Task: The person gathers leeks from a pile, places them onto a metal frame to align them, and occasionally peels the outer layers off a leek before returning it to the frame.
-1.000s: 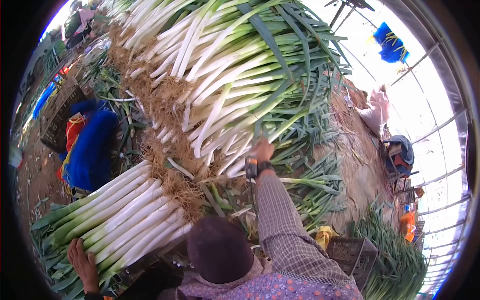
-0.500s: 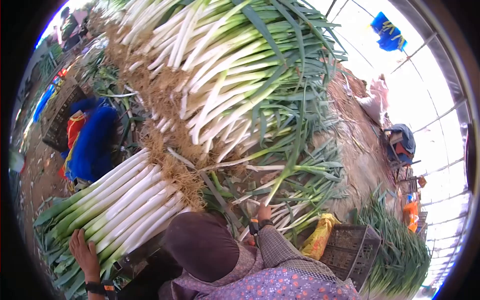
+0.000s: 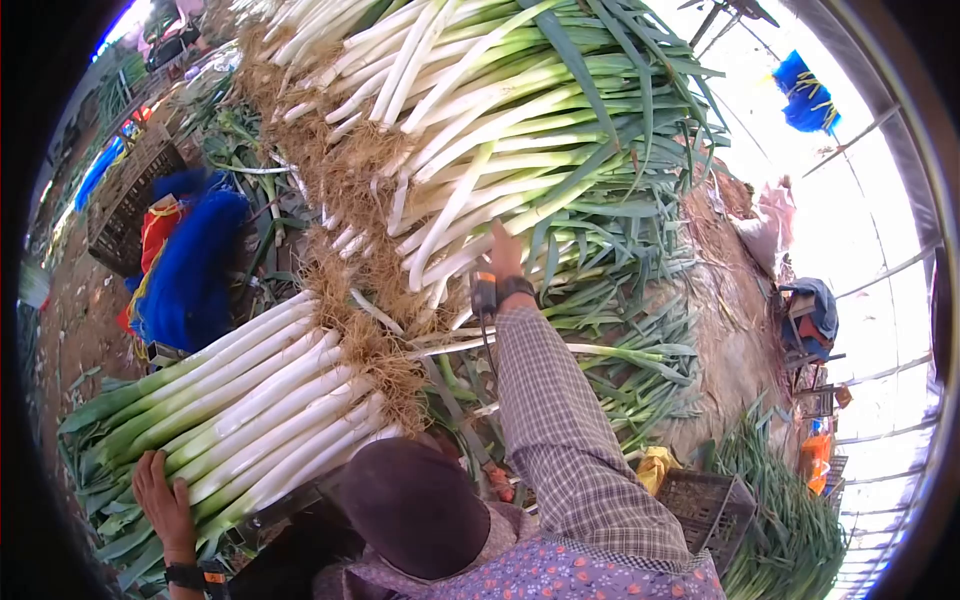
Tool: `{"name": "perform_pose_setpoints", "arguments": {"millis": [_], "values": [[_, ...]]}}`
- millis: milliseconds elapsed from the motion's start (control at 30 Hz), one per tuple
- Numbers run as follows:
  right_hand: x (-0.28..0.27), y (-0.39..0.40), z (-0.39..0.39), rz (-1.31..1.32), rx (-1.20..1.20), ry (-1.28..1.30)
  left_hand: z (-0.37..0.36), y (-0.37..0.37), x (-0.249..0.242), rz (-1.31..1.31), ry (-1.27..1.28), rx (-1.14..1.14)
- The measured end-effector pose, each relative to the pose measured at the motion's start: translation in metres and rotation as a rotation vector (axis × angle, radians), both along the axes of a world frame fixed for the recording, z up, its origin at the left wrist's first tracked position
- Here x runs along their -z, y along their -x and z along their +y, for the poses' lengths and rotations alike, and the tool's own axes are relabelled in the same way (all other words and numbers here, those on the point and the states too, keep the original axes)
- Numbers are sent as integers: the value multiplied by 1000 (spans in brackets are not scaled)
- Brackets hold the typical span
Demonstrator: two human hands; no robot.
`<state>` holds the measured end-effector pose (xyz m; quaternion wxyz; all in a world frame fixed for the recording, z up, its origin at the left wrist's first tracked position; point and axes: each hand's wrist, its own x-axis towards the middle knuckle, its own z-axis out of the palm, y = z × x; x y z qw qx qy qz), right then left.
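My left hand [image 3: 162,505] lies with its fingers spread on the green ends of a neat row of leeks [image 3: 255,405], whose roots point to the right. That row rests beside a dark metal edge. My right hand [image 3: 506,252] reaches forward over the big heap of leeks [image 3: 520,130], its fingers stretched out at the white and pale green stalks. Part of those fingers is hidden, and no leek is seen lifted in them. One loose leek [image 3: 590,348] lies under the right forearm. A dark cap covers part of the lower middle.
Blue strips [image 3: 195,275] lie by a dark crate [image 3: 135,205] at the left. Another crate [image 3: 705,510] stands right of my body, with a yellow bag [image 3: 655,468] and more leeks [image 3: 790,530] around it. A chair [image 3: 808,320] is farther right.
My right hand has moved forward from near my body to the heap, and the leek it held is no longer in it. My left hand stays on the row.
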<state>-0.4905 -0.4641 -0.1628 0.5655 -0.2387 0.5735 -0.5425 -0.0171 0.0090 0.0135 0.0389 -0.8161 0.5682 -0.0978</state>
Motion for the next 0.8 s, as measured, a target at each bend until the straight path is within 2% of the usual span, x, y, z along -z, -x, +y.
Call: {"name": "perform_pose_setpoints", "arguments": {"millis": [67,100,167,233,300,400,567,633,700,767,800], "values": [[-14,-8,7,7,35,-36,-1,2,-1,2,5,2],[17,-5,3,82,122,113,-1,2,-1,5,10,5],[60,20,19,164,249,222,-2,4,-1,11,14,-3],[3,38,80,117,239,241,-1,4,-2,12,16,0],[22,91,109,148,110,170,-1,2,-1,14,19,18],[17,125,165,275,84,120,1,-3,6,-9,37,25],[24,125,261,181,72,-44,3,-1,4,-1,25,-18],[63,143,298,495,117,-52,3,-3,6,-11,42,-8],[10,148,338,502,103,-202,4,-5,9,-16,61,18],[30,197,374,617,1,-191,4,-3,6,2,53,14],[5,212,395,555,-52,-237,4,-5,9,4,55,8]]}}
